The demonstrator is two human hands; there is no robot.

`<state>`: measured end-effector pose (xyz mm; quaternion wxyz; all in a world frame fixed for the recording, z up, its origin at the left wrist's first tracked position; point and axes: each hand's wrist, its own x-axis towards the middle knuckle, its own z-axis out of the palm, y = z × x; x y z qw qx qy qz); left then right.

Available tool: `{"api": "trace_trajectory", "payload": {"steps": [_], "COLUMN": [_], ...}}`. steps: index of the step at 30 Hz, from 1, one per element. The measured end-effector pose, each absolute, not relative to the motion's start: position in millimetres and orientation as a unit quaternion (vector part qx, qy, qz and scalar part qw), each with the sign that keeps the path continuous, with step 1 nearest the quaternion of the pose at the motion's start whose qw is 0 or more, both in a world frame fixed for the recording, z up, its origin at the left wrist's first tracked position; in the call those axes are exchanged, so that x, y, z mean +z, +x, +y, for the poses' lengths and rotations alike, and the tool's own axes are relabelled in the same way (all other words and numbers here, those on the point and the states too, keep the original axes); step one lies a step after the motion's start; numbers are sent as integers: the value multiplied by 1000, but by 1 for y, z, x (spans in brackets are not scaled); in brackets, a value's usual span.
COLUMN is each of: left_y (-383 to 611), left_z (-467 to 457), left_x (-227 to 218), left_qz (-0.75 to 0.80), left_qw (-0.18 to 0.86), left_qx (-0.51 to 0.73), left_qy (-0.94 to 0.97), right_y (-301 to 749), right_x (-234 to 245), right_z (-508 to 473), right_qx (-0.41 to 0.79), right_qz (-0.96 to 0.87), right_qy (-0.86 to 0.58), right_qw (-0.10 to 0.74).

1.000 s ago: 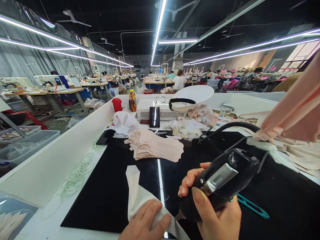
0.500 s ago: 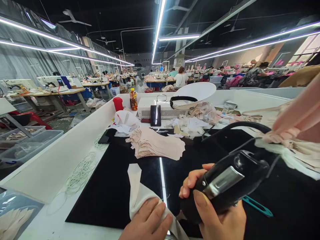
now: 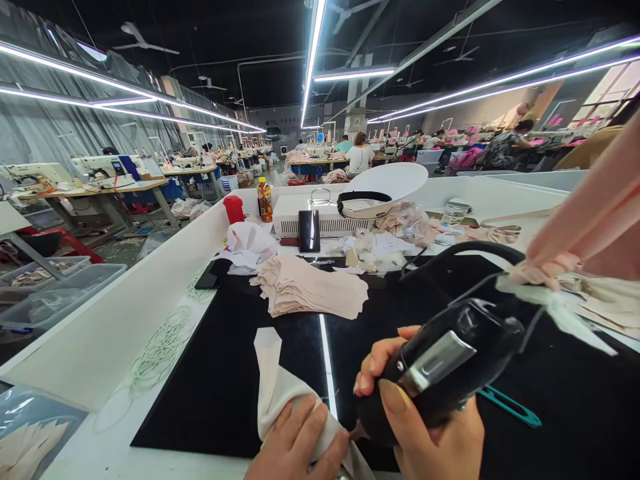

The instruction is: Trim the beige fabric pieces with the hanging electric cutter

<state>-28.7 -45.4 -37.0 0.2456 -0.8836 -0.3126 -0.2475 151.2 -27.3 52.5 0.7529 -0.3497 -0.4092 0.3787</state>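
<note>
You have one power tool [image 3: 440, 367] in your right hand [image 3: 425, 417], one cloth [image 3: 273, 383] under your left hand [image 3: 297, 443], and one stack of cloth pieces [image 3: 317, 290] beyond it, too merged to count singly. Farther past that hand stand one bottle [image 3: 265, 201], one red cup [image 3: 233, 209] and one upright phone [image 3: 309, 232]. Two cord bundles [image 3: 163, 343] lie left of it.

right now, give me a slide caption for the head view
Left hand on pale cloth, right hand gripping a black handheld tool.
</note>
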Motion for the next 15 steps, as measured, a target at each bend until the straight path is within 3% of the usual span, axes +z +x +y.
{"api": "trace_trajectory", "payload": {"steps": [8, 15], "left_y": [-40, -35], "left_z": [-47, -51], "left_x": [-51, -44], "left_qz": [-293, -291], "left_qw": [270, 259], "left_qx": [-192, -225], "left_qy": [-897, -893], "right_y": [146, 149], "right_x": [58, 50], "right_z": [-23, -20], "right_qx": [409, 410], "right_qz": [-384, -438], "right_qy": [-321, -303], "right_qw": [763, 740]}}
